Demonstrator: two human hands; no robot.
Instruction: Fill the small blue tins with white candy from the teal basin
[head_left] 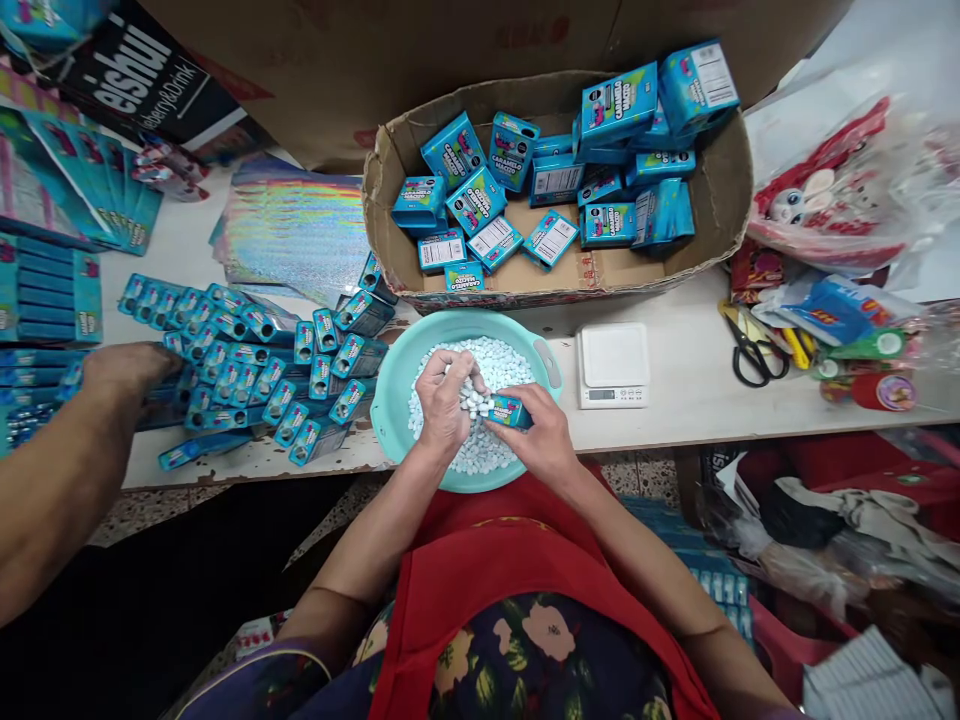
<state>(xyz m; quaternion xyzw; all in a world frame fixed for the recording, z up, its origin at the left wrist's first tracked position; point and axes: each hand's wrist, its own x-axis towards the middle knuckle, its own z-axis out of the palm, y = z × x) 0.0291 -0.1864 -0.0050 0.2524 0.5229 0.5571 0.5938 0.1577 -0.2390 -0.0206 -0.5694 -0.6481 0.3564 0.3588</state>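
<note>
My left hand (448,398) is closed around a small heap of white candies (474,400), held against the end of a little box. My right hand (541,430) grips that blue candy box (507,411), which lies tilted on its side with its end toward the left hand. Both hands are over a turquoise plastic basin (391,400) full of white candy pieces (491,458). Many similar blue boxes (279,402) stand grouped left of the basin, their top holes showing.
Behind the basin, a cut-down cardboard carton (559,285) holds several blue boxes. A white scale (612,366) sits to the right, then scissors (754,350) and bagged sweets (832,215). Another person's hand (131,370) reaches among boxes at left. Shiny holographic sheets (289,225) lie behind.
</note>
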